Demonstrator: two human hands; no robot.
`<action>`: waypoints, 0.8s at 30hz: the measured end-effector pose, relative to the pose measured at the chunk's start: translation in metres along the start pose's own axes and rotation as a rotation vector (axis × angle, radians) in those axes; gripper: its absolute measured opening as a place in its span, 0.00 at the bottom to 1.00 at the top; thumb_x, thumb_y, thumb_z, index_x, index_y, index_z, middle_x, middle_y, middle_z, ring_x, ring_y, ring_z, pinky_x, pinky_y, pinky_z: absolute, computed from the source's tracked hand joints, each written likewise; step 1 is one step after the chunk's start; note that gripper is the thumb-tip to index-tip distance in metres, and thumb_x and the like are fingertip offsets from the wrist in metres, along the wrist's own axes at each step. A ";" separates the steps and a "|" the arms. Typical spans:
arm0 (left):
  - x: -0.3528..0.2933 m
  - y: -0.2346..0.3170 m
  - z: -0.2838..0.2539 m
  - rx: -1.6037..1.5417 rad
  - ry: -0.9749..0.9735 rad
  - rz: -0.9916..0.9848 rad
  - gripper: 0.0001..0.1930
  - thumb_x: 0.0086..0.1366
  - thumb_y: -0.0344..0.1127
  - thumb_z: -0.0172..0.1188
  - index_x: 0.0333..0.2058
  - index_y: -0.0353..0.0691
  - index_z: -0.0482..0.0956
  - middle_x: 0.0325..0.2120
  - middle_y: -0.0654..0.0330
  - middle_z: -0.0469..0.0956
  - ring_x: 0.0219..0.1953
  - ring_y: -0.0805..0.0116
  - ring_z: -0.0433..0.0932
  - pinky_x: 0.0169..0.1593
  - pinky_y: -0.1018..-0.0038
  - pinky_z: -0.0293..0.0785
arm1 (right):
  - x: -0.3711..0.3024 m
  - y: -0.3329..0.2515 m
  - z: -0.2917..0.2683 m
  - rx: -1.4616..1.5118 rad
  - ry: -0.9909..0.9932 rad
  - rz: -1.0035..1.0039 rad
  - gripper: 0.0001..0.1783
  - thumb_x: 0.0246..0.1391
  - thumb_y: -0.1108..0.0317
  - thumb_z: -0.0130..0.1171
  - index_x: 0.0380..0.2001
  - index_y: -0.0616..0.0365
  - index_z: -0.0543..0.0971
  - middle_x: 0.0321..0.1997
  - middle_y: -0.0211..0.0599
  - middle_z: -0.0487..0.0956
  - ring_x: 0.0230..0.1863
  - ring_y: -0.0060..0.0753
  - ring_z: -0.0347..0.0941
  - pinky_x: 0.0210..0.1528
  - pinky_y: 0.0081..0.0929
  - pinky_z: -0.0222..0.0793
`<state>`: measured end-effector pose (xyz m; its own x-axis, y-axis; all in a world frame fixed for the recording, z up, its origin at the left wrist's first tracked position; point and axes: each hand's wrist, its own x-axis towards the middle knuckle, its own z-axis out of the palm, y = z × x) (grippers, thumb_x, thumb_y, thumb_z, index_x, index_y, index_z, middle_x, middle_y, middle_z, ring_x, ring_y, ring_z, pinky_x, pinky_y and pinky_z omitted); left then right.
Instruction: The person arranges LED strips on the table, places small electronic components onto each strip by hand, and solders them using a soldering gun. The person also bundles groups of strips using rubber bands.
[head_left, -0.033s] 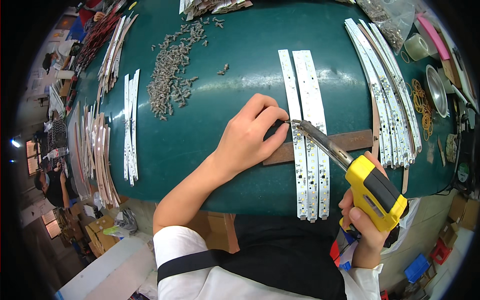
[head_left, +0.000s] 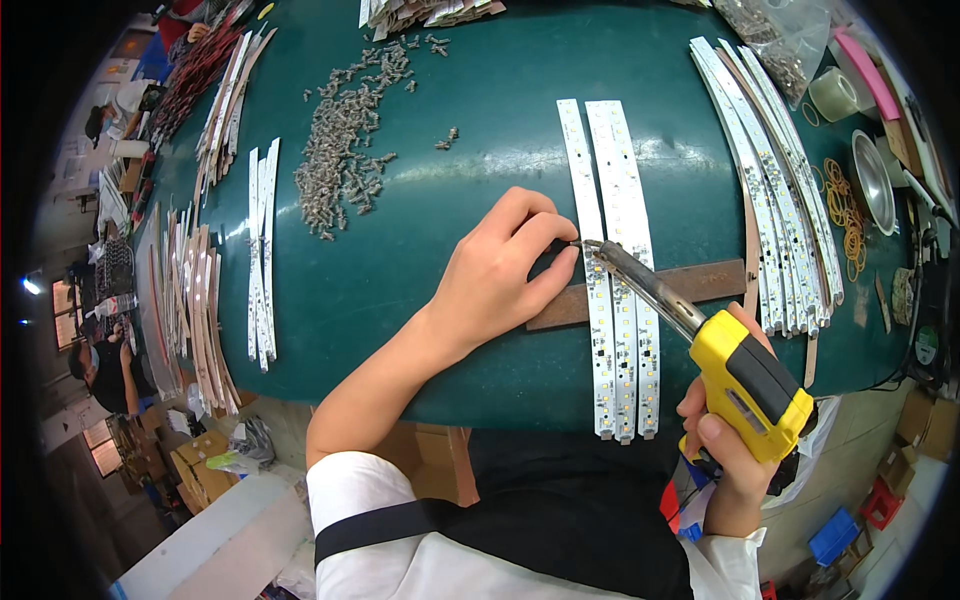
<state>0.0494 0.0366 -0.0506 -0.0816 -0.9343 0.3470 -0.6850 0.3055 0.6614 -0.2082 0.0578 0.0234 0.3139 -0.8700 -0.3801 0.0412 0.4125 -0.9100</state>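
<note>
My right hand grips a yellow-and-black soldering gun. The gun's dark tip meets the left one of three white LED strips lying side by side. At that strip's left edge, right beside the tip, my left hand is closed in a pinch. Whatever its fingertips hold is small, dark and mostly hidden. Under the strips lies a flat brown bar, running crosswise on the green table.
A heap of small metal parts lies at the far left. More LED strips are stacked at the right and left. Rubber bands and a metal bowl sit at the right edge. People are in the left background.
</note>
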 end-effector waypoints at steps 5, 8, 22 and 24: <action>-0.002 -0.001 -0.002 0.009 -0.007 -0.013 0.08 0.52 0.24 0.65 0.33 0.35 0.78 0.33 0.60 0.72 0.28 0.73 0.76 0.32 0.79 0.76 | 0.000 0.002 -0.003 0.012 -0.015 -0.012 0.47 0.40 0.69 0.65 0.65 0.64 0.57 0.27 0.39 0.77 0.21 0.20 0.70 0.19 0.14 0.65; 0.001 0.002 -0.003 -0.016 -0.001 -0.004 0.08 0.53 0.24 0.65 0.33 0.35 0.78 0.33 0.59 0.72 0.28 0.72 0.76 0.32 0.78 0.76 | -0.002 -0.005 -0.002 0.094 0.092 -0.089 0.49 0.38 0.69 0.64 0.65 0.64 0.55 0.26 0.41 0.76 0.20 0.22 0.70 0.17 0.15 0.65; 0.017 -0.046 -0.101 0.446 0.176 -0.283 0.07 0.57 0.26 0.59 0.35 0.37 0.80 0.30 0.57 0.77 0.28 0.68 0.76 0.33 0.75 0.73 | -0.005 0.011 -0.045 0.165 0.054 -0.388 0.39 0.49 0.70 0.54 0.61 0.75 0.52 0.32 0.47 0.68 0.30 0.25 0.66 0.14 0.11 0.65; 0.016 -0.061 -0.117 0.534 0.177 -0.234 0.07 0.57 0.26 0.59 0.35 0.36 0.80 0.30 0.56 0.78 0.29 0.67 0.77 0.33 0.74 0.72 | -0.005 0.010 -0.038 0.177 0.186 -0.357 0.47 0.44 0.68 0.57 0.65 0.73 0.48 0.29 0.46 0.71 0.24 0.25 0.67 0.13 0.14 0.63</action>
<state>0.1748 0.0242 -0.0077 0.2055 -0.9066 0.3686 -0.9424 -0.0818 0.3242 -0.2453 0.0557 0.0095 0.0750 -0.9936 -0.0849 0.2829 0.1029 -0.9536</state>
